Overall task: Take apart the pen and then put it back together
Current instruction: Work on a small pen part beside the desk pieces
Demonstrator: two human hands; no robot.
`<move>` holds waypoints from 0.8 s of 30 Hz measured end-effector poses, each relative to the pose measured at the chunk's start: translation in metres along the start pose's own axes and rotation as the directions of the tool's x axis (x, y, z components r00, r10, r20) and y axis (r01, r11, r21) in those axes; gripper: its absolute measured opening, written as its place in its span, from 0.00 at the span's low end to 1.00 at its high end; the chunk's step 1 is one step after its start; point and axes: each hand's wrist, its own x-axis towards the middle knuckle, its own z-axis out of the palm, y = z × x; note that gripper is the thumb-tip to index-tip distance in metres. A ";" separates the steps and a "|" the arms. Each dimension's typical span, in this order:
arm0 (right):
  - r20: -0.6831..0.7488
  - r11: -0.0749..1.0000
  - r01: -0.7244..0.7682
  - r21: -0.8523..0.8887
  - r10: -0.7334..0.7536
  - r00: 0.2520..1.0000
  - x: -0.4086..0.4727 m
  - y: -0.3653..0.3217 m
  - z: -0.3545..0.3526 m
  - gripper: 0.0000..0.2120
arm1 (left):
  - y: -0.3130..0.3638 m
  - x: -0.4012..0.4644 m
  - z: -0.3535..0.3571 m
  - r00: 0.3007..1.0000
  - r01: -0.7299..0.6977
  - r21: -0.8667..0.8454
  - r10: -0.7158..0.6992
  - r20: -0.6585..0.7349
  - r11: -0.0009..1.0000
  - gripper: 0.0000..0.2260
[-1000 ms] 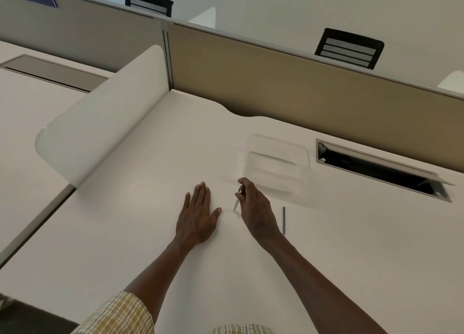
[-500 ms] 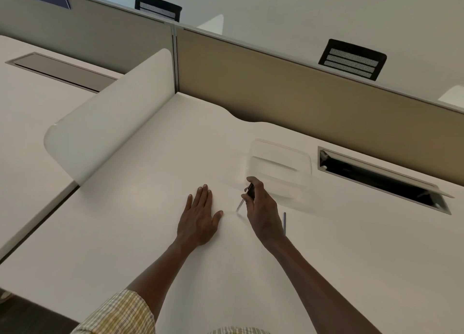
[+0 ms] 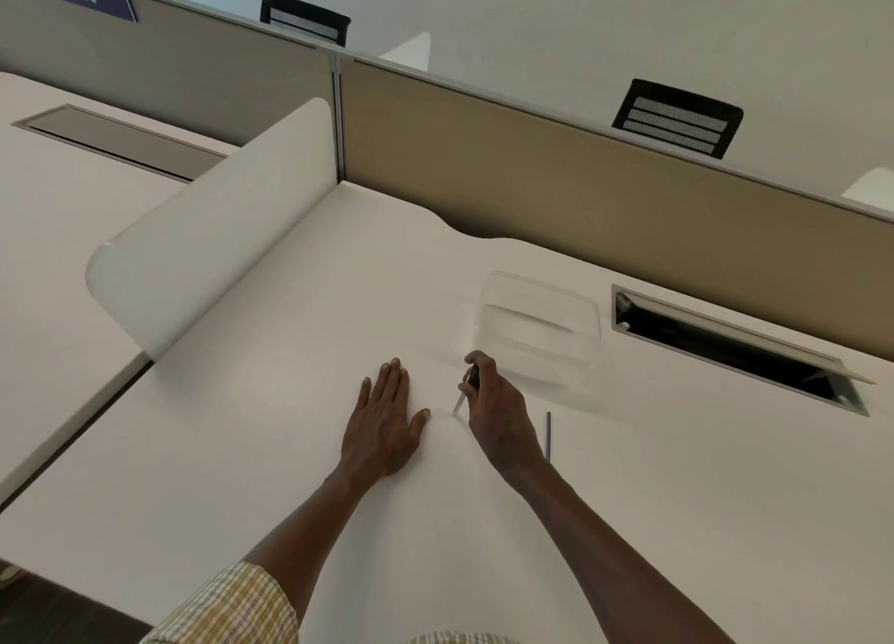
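My right hand (image 3: 498, 413) is closed around the pen barrel (image 3: 463, 394), a slim part with a dark upper end and a clear lower end that points down at the white desk (image 3: 290, 450). The thin dark ink refill (image 3: 548, 435) lies on the desk just right of that hand, apart from it. My left hand (image 3: 384, 423) rests flat on the desk, palm down, fingers spread slightly, holding nothing. Most of the barrel is hidden by my fingers.
A clear plastic tray (image 3: 539, 324) stands just beyond my right hand. An open cable hatch (image 3: 735, 348) is cut into the desk at the right. A white curved divider (image 3: 208, 237) rises at the left, and a beige partition (image 3: 580, 193) runs along the back.
The hands have hardly moved on the desk. The camera has tilted slightly, shifting the whole scene a little down and right in view.
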 end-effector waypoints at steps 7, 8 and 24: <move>0.029 1.000 -0.013 -0.012 0.014 0.999 0.001 0.002 -0.001 0.20 | 0.000 0.000 0.000 1.000 0.000 0.001 0.000 -0.004 1.000 0.33; 0.030 1.000 -0.010 -0.017 0.011 0.999 0.000 0.001 -0.001 0.20 | 0.000 0.000 0.000 1.000 -0.002 0.003 0.002 -0.004 1.000 0.34; 0.033 0.998 -0.043 0.040 0.041 0.999 -0.005 -0.001 0.002 0.24 | -0.003 0.001 0.004 0.999 -0.010 -0.003 0.010 -0.034 1.000 0.34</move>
